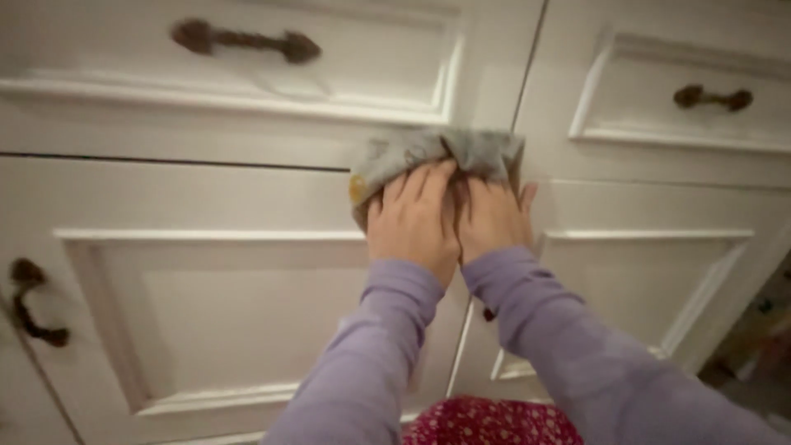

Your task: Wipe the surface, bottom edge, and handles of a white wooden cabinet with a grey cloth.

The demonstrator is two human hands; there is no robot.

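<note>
Grey, crumpled cotton cloth (437, 156) with a small yellow patch at its left edge was what I had under both palms, pressed flat against the white-painted wooden cabinet front (247, 198) where the upper drawer rail met the door below. My left hand (412, 218) lay spread over the lower left part of the cloth, fingers extended and close together, and my right hand (493, 216) sat just beside it, touching it along the thumbs, fingers reaching up into the bunched fabric. Neither hand was closed round the cloth; both were laid open on it and pinned it to the wood by pressure alone. Lilac knitted sleeves (395, 330) covered my arms to the wrists. I judged the step in hand to be wiping the panel at the seam between the two cabinet sections, with the cloth resting on the vertical gap between the left door and the right one. A dark, wrought metal drawer handle (245, 39) hung well above to the left, a second of the same kind (713, 97) off to the upper right, and a curved dark door pull (31, 301) at the far left edge. As I saw it, the next move called for even pressure from both palms so the cloth slid with them rather than bunching further, and for minding the raised moulding (214, 235) below.
</note>
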